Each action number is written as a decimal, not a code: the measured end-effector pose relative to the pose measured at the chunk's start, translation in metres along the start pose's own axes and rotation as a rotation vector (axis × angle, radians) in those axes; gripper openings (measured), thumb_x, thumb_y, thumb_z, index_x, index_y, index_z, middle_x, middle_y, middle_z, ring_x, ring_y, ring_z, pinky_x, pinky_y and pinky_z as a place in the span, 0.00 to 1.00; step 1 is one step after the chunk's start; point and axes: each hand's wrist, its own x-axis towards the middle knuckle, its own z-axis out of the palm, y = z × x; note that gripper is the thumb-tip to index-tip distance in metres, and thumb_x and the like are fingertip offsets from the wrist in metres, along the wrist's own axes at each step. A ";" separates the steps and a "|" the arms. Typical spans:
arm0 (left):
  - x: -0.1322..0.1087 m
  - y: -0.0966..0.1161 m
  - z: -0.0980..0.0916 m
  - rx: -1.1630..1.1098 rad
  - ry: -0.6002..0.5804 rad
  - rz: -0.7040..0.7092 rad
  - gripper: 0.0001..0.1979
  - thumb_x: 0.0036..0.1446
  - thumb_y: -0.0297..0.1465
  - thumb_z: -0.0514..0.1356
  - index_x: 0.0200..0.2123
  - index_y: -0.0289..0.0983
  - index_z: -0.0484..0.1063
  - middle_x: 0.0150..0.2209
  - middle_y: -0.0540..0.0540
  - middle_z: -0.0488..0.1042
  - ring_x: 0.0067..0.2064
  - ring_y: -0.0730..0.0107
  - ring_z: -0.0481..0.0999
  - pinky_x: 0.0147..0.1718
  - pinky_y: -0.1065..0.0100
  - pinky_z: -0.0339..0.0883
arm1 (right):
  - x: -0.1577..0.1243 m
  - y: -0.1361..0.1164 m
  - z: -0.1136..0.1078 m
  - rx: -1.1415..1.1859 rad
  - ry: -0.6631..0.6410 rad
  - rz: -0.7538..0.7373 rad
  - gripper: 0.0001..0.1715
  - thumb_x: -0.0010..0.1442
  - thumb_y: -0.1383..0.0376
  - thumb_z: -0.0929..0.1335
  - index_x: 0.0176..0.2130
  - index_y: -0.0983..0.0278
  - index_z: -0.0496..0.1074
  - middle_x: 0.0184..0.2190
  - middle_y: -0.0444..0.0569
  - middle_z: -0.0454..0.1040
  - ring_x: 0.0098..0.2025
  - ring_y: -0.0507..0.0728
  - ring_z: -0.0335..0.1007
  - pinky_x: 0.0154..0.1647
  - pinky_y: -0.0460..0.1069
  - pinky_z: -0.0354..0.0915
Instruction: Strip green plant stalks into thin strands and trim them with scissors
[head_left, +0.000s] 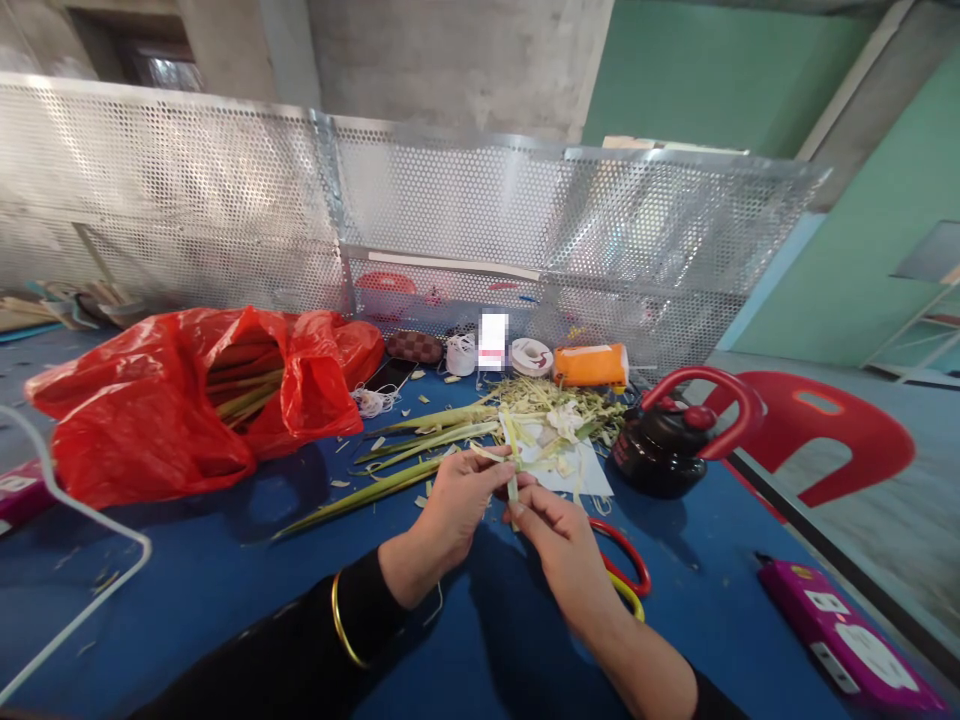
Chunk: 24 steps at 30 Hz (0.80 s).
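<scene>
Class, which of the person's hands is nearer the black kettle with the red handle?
Right. The right hand sits left of the kettle, nearer the camera; the left hand is farther left.

- Left hand (pixel 459 497): held out in front of the body, back facing up, thumb and fingertips pinched together.
- Right hand (pixel 561 543): just beside the left, fingertips meeting it, thumb and forefinger pinched closed.
- Left forearm (pixel 300 650): enters from lower left, dark-sleeved to the wrist.
- Right forearm (pixel 645 672): enters from lower right, bare.
</scene>
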 end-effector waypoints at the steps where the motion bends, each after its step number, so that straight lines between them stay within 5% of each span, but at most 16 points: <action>1: 0.000 0.000 -0.001 -0.003 -0.009 -0.001 0.23 0.41 0.32 0.67 0.42 0.29 0.72 0.25 0.44 0.78 0.24 0.70 0.72 0.21 0.73 0.61 | 0.000 0.000 0.000 0.009 0.005 0.010 0.13 0.54 0.61 0.67 0.22 0.65 0.68 0.21 0.41 0.60 0.26 0.52 0.53 0.28 0.46 0.53; 8: -0.002 -0.001 0.000 0.052 -0.076 0.046 0.23 0.42 0.32 0.68 0.44 0.30 0.74 0.27 0.44 0.79 0.23 0.74 0.70 0.21 0.74 0.59 | 0.001 0.004 0.004 0.089 0.067 0.049 0.14 0.53 0.58 0.67 0.22 0.64 0.66 0.23 0.43 0.63 0.28 0.53 0.55 0.31 0.47 0.55; 19: -0.004 -0.006 0.001 0.013 0.047 0.047 0.22 0.40 0.31 0.67 0.41 0.30 0.73 0.24 0.46 0.78 0.21 0.73 0.70 0.20 0.72 0.61 | -0.001 0.004 0.006 -0.123 0.035 -0.103 0.14 0.56 0.63 0.65 0.20 0.63 0.64 0.25 0.44 0.64 0.33 0.55 0.60 0.37 0.48 0.58; 24: 0.001 0.004 -0.003 -0.016 0.001 0.010 0.22 0.40 0.34 0.68 0.40 0.32 0.72 0.25 0.45 0.78 0.25 0.70 0.74 0.23 0.72 0.65 | 0.003 0.002 -0.002 -0.039 0.092 0.036 0.18 0.55 0.53 0.67 0.24 0.64 0.69 0.24 0.45 0.70 0.32 0.57 0.65 0.35 0.48 0.60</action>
